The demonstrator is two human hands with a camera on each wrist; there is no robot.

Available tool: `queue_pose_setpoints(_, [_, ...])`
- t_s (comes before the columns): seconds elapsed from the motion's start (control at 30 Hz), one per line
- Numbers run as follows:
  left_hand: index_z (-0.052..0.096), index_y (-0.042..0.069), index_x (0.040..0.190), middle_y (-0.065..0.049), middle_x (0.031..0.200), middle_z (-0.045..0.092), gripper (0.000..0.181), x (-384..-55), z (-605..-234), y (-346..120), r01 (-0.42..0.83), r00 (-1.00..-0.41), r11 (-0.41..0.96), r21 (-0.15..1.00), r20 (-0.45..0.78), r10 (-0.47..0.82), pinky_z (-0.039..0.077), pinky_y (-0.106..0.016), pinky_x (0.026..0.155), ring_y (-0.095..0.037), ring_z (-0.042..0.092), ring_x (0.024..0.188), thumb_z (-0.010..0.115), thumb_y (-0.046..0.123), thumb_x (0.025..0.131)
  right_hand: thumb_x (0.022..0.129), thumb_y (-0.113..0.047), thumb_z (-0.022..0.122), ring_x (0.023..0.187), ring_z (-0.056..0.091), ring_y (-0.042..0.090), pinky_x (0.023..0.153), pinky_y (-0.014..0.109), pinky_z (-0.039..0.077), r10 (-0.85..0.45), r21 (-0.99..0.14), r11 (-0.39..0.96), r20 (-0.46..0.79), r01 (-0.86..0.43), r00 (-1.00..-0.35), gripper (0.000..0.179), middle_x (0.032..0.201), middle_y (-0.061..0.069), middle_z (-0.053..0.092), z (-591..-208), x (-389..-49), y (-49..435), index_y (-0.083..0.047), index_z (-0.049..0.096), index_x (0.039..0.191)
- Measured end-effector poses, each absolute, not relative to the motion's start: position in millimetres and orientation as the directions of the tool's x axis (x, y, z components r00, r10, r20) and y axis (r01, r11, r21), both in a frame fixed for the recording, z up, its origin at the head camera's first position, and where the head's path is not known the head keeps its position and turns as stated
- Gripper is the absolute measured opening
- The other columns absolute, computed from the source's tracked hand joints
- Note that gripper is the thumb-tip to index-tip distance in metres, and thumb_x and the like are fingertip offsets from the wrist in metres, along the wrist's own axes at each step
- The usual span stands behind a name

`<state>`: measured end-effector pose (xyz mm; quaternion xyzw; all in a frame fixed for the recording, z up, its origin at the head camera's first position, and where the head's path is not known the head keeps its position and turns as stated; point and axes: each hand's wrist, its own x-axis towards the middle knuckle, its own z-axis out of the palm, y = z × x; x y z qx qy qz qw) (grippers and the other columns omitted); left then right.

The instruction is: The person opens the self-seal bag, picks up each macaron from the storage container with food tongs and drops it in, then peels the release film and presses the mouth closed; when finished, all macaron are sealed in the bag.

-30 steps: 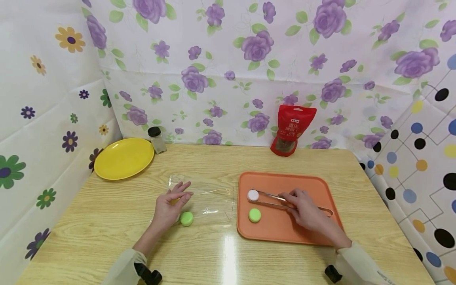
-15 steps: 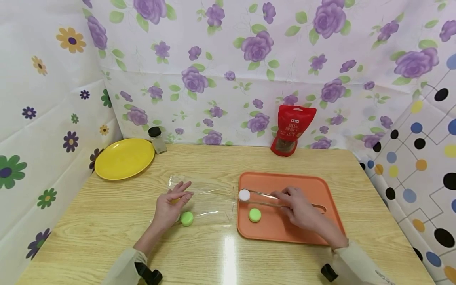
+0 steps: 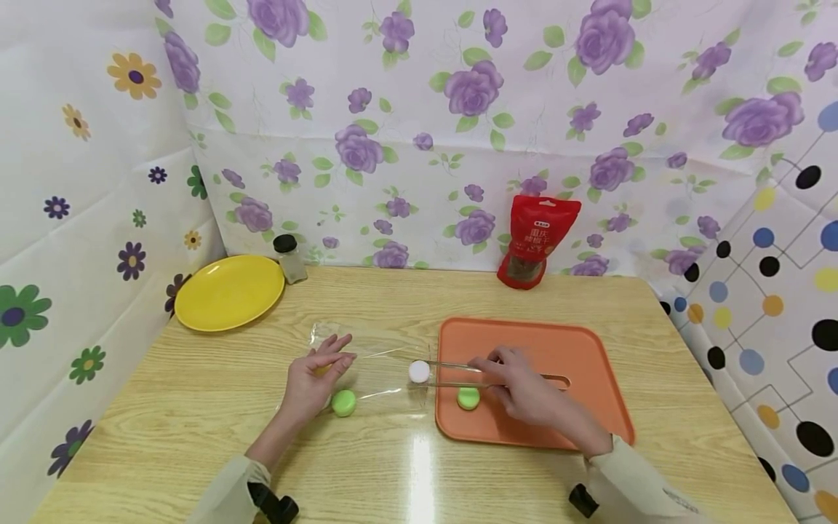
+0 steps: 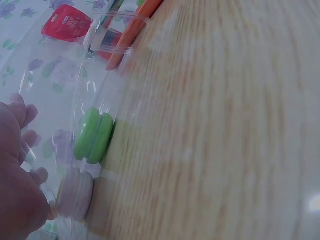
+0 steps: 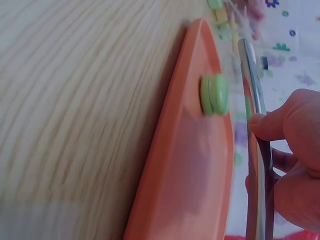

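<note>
My right hand (image 3: 524, 386) grips metal tongs (image 3: 452, 366), and a pale pink macaron (image 3: 419, 372) sits between their tips. This macaron is over the right end of a clear plastic container (image 3: 386, 349). My left hand (image 3: 313, 375) is at the container's left part, thumb and index finger pinching its edge. Near that hand a green macaron (image 4: 93, 136) and a pale macaron (image 4: 75, 194) stand on edge inside the container. The hand partly hides a yellow piece (image 3: 322, 370). Another green macaron (image 3: 468, 398) lies on the orange tray (image 3: 524, 335), below the tongs.
A yellow plate (image 3: 229, 292) stands at the back left, beside a jar with a black lid (image 3: 291, 260). Toward the back right a red pouch (image 3: 538, 233) stands upright. Patterned cloth (image 3: 419, 138) rises behind the wooden table (image 3: 366, 291).
The right hand has moved left with the tongs, carrying the pale pink macaron from above the tray to the container's right end. The left hand has stayed in place.
</note>
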<state>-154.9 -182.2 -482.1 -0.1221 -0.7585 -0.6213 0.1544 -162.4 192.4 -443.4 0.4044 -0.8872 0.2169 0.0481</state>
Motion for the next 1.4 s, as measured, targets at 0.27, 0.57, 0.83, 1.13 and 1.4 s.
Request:
queue_pose_setpoints(0.27, [0.076,-0.007,0.093,-0.025,0.122,0.065,0.007,-155,-482,-183,0.379,-0.921,0.206,0.902,0.39,-0.011,0.006,-0.072,0.11,-0.05,0.04,0.134,0.07,-0.004,0.09,0.089,0.01,0.064,0.084,0.044,0.02,0.076,0.041,0.039,-0.746,-0.323,0.523,0.275,-0.789,-0.607,0.046,0.098,0.006,0.055,-447,-170,154,-0.011,0.064,0.131])
queue_pose_setpoints(0.57, [0.076,-0.006,0.093,-0.024,0.123,0.065,0.007,-155,-483,-182,0.377,-0.922,0.213,0.902,0.388,-0.01,0.006,-0.071,0.111,-0.05,0.04,0.134,0.07,-0.005,0.09,0.089,0.005,0.069,0.082,0.041,0.024,0.071,0.035,0.036,-0.738,-0.316,0.541,0.265,-0.779,-0.62,0.043,0.101,0.009,0.053,-450,-175,114,-0.008,0.064,0.131])
queue_pose_setpoints(0.83, [0.076,-0.006,0.092,-0.024,0.123,0.065,0.006,-155,-482,-181,0.379,-0.921,0.211,0.901,0.39,-0.009,0.005,-0.071,0.111,-0.051,0.04,0.134,0.071,-0.005,0.089,0.086,0.007,0.07,0.078,0.042,0.023,0.067,0.031,0.034,-0.751,-0.309,0.536,0.25,-0.785,-0.611,0.044,0.098,0.009,0.054,-451,-177,88,-0.008,0.066,0.127])
queue_pose_setpoints(1.13, [0.076,-0.007,0.092,-0.025,0.122,0.065,0.006,-155,-483,-181,0.394,-0.915,0.209,0.895,0.403,0.0,0.006,-0.072,0.11,-0.052,0.04,0.134,0.07,-0.006,0.089,0.086,0.002,0.072,0.082,0.049,0.026,0.07,0.034,0.039,-0.761,-0.264,0.54,0.254,-0.799,-0.598,0.041,0.096,0.011,0.055,-456,-180,76,-0.008,0.066,0.125])
queue_pose_setpoints(1.4, [0.076,-0.007,0.093,-0.025,0.122,0.065,0.007,-155,-483,-181,0.388,-0.918,0.209,0.898,0.396,0.003,0.006,-0.072,0.11,-0.051,0.04,0.134,0.07,-0.006,0.089,0.092,-0.001,0.068,0.087,0.047,0.028,0.068,0.035,0.039,-0.752,-0.312,0.579,0.153,-0.753,-0.641,0.039,0.104,0.013,0.056,-453,-179,71,-0.009,0.064,0.13])
